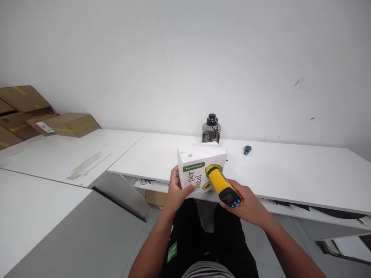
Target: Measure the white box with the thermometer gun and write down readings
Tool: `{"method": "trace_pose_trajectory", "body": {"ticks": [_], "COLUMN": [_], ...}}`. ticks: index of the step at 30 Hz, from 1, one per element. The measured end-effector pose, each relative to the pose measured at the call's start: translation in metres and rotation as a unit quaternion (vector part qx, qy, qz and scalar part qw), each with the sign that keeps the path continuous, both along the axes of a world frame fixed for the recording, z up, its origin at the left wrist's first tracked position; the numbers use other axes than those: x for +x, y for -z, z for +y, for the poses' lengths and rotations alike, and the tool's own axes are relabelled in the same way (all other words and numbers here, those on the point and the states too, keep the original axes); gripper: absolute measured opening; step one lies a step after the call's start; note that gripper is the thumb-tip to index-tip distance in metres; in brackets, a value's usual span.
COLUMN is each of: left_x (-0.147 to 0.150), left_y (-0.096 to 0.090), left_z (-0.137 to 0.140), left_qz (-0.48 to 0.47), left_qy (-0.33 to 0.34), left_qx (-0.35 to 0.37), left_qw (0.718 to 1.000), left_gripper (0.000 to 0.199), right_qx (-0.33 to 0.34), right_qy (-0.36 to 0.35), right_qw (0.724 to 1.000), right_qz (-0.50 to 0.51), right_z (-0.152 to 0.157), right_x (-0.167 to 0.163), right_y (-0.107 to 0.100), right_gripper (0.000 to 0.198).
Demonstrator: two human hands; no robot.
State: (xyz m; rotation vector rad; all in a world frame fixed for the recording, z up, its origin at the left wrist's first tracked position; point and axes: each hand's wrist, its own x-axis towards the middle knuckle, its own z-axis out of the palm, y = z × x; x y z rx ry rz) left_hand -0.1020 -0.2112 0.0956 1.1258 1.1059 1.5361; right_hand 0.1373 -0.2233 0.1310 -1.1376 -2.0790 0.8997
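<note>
My left hand [179,191] grips a white box [189,158] by its left side, thumb across the printed front. Green "NutriMotion" lettering and avocado pictures mark that face, which tilts up toward me above the table's front edge. In my right hand [243,200] is a yellow and black infrared thermometer [222,183] with a small dark screen and blue buttons. Its front end points at the avocado picture, very close to the box; whether they touch I cannot tell. The fingers around its handle are mostly hidden.
Behind the box a dark water bottle [211,129] stands on the white table [290,173] against the wall. A dark watch-like object [247,150] lies to its right. Several cardboard boxes [74,123] are stacked at far left. A shelf [278,208] with items runs beneath the tabletop.
</note>
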Motion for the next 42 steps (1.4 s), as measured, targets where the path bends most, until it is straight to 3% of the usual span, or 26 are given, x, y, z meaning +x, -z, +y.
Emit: {"method": "trace_pose_trajectory", "body": {"ticks": [6,12,22,26,29,33,38,42], "left_x": [0.0,0.001,0.001,0.005,0.009,0.008,-0.004,-0.011], "left_y": [0.003,0.001,-0.001,0.005,0.014,0.033,0.063,0.088], "left_z": [-0.001,-0.005,-0.008,-0.004,0.005,0.029,0.063,0.079], "left_qz": [0.003,0.003,-0.007,-0.014,-0.005,0.022,0.092,0.143], "left_qy": [-0.01,-0.014,-0.014,-0.034,-0.108,-0.212,-0.26,-0.283], "left_qx": [0.006,-0.004,-0.002,0.003,0.012,0.007,0.004,0.018], "left_qw": [1.0,1.0,1.0,0.999,0.994,0.977,0.961,0.948], "left_gripper": [0.077,0.08,0.079,0.077,0.076,0.076,0.077,0.082], "right_qx": [0.006,-0.039,-0.025,-0.045,-0.049,-0.097,-0.107,-0.119], "right_qy": [-0.004,0.012,0.024,0.033,0.057,0.078,0.154,0.187], "right_qw": [1.0,0.999,0.999,0.998,0.994,0.981,0.962,0.952], "right_qz": [0.015,0.009,0.005,0.04,0.083,0.148,0.197,0.213], "right_z": [0.001,-0.002,-0.001,-0.002,-0.002,0.001,0.009,0.012], "right_x": [-0.001,0.0,0.001,-0.003,-0.006,-0.008,-0.013,-0.019], "right_y": [0.004,0.005,0.011,0.014,0.02,0.032,0.046,0.044], "right_gripper": [0.049,0.045,0.034,0.045,0.061,0.054,0.055,0.052]}}
